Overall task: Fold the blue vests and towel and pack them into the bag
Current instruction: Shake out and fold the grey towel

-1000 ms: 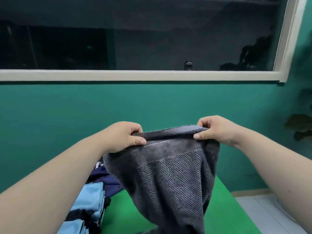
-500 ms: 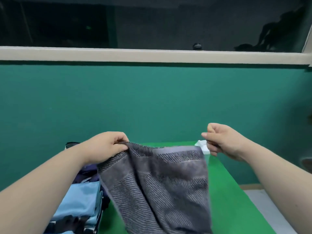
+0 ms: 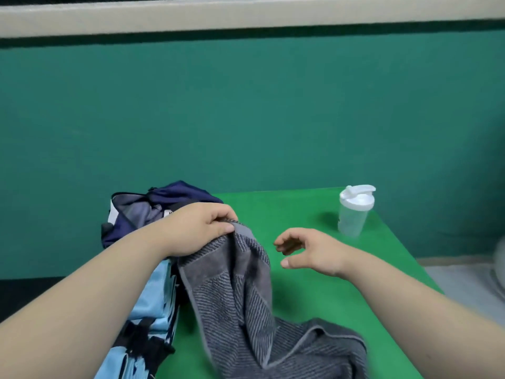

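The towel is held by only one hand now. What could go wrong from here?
1. Only the left hand pinches a corner of the towel. The rest hangs twisted and bunches on the table, so the fold may come out uneven.
2. The right hand is open and close to the bottle. A wide reach for the towel might knock it over.

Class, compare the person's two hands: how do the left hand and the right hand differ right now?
The left hand pinches the grey towel at its top edge; the right hand holds nothing. The left hand is curled tight; the right hand is loosely open. Both are bare and raised off the green table.
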{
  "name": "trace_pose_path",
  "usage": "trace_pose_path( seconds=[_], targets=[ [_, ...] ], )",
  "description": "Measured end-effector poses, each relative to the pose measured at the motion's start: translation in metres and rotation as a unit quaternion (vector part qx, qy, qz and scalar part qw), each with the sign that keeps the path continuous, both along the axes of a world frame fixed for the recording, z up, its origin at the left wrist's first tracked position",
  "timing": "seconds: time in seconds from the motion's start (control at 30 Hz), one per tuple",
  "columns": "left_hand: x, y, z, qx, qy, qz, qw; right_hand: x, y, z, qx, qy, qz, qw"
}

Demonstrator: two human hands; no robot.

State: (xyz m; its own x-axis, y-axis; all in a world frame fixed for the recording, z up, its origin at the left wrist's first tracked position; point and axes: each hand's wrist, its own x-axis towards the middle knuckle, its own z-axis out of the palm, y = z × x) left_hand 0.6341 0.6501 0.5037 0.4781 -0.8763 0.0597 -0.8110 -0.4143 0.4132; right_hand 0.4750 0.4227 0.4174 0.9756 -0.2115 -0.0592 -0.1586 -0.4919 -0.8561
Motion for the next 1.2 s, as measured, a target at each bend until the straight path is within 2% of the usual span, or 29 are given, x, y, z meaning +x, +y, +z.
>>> trace_pose_path(
  seconds=[0.2,0.37,0.6,0.9,1.0,1.13,1.2],
  targets=[
    [-0.006,0.010,0.001,0.025,-0.009,-0.016,1.000,0.028,0.027,-0.012,0.034,0.001,0.065,0.997],
    [-0.007,0.025,0.009,0.054,-0.004,0.011,0.998,0.030,0.039,-0.003,0.078,0.004,0.078,0.994],
    [-0.025,0.049,0.032,0.006,0.009,0.054,0.998,-0.019,0.027,0.046,0.110,-0.023,0.056,0.992],
    [-0.055,0.061,0.067,-0.036,-0.092,0.068,0.993,-0.107,-0.007,0.096,-0.035,-0.018,-0.045,0.998],
    [-0.064,0.064,0.071,-0.062,-0.079,0.055,0.993,-0.129,-0.015,0.114,-0.111,-0.035,-0.083,0.990],
    [-0.066,0.073,0.077,-0.042,-0.001,-0.003,0.999,-0.162,-0.025,0.129,-0.114,-0.062,-0.130,0.983],
    [-0.067,0.078,0.078,-0.028,-0.004,-0.006,1.000,-0.177,-0.031,0.131,-0.116,-0.068,-0.156,0.979]
  ],
)
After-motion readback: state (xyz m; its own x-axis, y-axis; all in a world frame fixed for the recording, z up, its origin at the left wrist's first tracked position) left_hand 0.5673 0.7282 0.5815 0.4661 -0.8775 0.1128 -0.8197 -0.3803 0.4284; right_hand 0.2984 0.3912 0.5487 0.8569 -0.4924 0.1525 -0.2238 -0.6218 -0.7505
